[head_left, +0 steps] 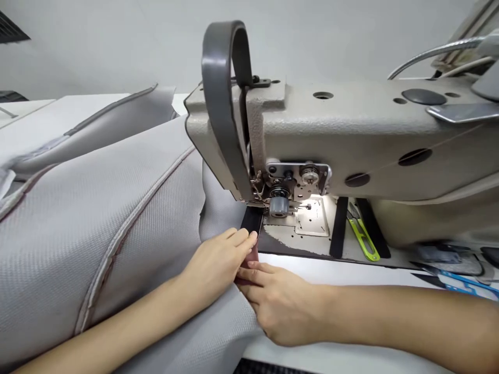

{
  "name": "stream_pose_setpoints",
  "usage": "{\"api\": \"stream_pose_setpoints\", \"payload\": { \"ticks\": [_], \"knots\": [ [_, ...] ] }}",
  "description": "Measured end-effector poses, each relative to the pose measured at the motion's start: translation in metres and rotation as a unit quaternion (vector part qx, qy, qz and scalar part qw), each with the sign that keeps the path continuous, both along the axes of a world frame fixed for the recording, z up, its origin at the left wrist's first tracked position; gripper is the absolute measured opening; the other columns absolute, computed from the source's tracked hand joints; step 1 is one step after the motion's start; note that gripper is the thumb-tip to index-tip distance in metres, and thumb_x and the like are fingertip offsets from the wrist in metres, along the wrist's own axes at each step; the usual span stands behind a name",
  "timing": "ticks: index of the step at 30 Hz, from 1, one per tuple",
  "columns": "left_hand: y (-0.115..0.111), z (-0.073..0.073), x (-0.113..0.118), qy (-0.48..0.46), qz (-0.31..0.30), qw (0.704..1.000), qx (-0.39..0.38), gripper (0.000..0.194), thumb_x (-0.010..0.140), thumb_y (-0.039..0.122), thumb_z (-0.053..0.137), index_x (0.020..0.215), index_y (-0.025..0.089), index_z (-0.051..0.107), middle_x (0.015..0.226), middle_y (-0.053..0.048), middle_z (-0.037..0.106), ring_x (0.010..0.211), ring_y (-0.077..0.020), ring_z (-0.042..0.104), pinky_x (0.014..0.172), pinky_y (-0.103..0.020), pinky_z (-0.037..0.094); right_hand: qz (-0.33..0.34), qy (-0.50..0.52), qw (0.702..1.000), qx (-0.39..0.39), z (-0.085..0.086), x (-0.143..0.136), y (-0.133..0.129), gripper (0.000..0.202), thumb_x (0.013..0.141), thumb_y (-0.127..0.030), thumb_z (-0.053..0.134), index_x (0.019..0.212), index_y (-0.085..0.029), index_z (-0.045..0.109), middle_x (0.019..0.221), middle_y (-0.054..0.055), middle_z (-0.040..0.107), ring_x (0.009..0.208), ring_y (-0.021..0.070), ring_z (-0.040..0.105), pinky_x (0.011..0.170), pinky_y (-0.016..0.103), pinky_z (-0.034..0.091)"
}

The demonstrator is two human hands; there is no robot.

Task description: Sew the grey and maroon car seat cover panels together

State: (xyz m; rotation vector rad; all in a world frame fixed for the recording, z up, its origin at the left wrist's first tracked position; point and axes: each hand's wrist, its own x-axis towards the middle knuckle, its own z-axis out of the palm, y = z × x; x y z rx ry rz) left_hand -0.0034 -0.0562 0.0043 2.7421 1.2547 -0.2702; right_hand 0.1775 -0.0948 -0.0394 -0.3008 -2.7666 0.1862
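My left hand (218,259) lies over the edge of a large grey woven fabric (156,223), its fingers closed together on the near end of a black strip (252,220). The strip runs under the needle area of a sewing machine (335,124). Just below, my right hand (280,301) is closed with fingertips pinching the fabric's edge, where a reddish piece (252,254) shows between the hands. What lies beneath the fingers is hidden. The grey fabric spreads left of the machine, with raised seams across it.
On the machine bed right of the needle lie two black strips (339,228) with yellow-green thread snips (363,232) between them. Blue-handled scissors (463,280) rest on the white table (312,267) at the far right. The machine arm overhangs the work.
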Motion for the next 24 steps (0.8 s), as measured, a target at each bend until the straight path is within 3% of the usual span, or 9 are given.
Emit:
{"api": "stream_pose_setpoints", "payload": {
  "ticks": [7,15,24],
  "knots": [
    [0.007,-0.001,0.005,0.036,-0.019,0.999,0.007,0.047,0.086,0.007,0.044,0.132,0.010,0.054,0.108,-0.012,0.066,0.095,-0.0236,0.059,0.083,-0.039,0.050,-0.005,-0.012,1.000,-0.017,0.000,0.007,0.012,0.030,0.089,-0.023,0.053,0.102,-0.007,0.074,0.120,0.017,0.068,0.127,0.0330,0.053,0.115,0.045,0.034],
    [0.018,0.007,0.016,0.026,0.011,0.999,-0.026,0.045,0.080,0.000,0.042,0.118,0.012,0.062,0.106,-0.011,0.066,0.093,-0.0255,0.059,0.083,-0.041,0.048,-0.023,-0.007,0.999,-0.037,-0.005,0.011,0.023,0.032,0.089,-0.020,0.053,0.109,-0.003,0.072,0.128,0.018,0.064,0.134,0.0316,0.047,0.121,0.045,0.026],
    [0.028,0.005,0.021,0.014,-0.014,1.000,0.010,0.029,0.082,0.000,0.042,0.098,0.013,0.063,0.087,-0.008,0.060,0.076,-0.0223,0.054,0.067,-0.034,0.042,-0.052,-0.009,0.998,-0.020,-0.012,0.007,0.037,0.023,0.087,-0.018,0.055,0.096,-0.011,0.075,0.118,0.011,0.069,0.126,0.0289,0.053,0.122,0.042,0.024]
  ]
}}
